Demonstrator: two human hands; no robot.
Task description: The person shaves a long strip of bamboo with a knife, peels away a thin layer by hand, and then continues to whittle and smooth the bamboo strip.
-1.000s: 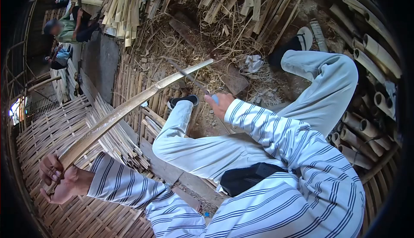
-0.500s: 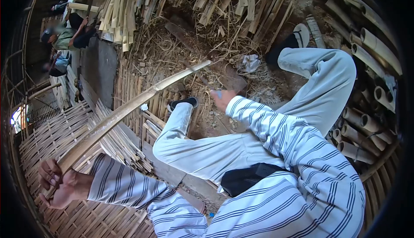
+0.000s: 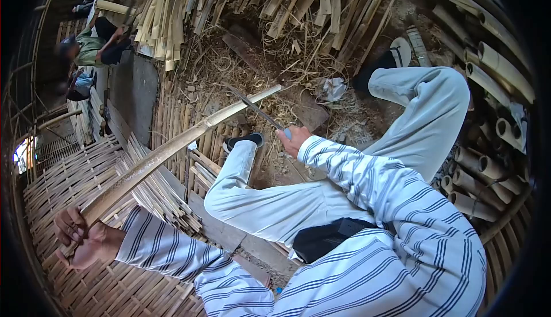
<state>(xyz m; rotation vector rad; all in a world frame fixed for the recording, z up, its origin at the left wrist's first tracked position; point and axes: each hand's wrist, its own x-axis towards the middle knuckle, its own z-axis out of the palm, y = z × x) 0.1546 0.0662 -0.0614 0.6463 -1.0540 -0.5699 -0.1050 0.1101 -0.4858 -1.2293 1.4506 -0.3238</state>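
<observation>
A long split bamboo strip (image 3: 166,150) runs diagonally from the lower left to the middle of the view. Its near end is gripped by my left hand (image 3: 86,239), fingers curled round it. My right hand (image 3: 294,140) is closed on the handle of a long knife (image 3: 261,112). The blade points up and left and crosses the strip close to its far end. Whether the edge touches the bamboo, I cannot tell.
Split bamboo pieces (image 3: 160,18) are heaped at the top, with shavings (image 3: 229,70) below. Bamboo tubes (image 3: 493,70) lie at the right. Woven matting (image 3: 69,185) is at the left. Another person (image 3: 89,47) sits at the upper left.
The knife, blurred before, now shows clearly across the strip near its far end. My right hand has shifted slightly left and down. My left hand still holds the strip in nearly the same place.
</observation>
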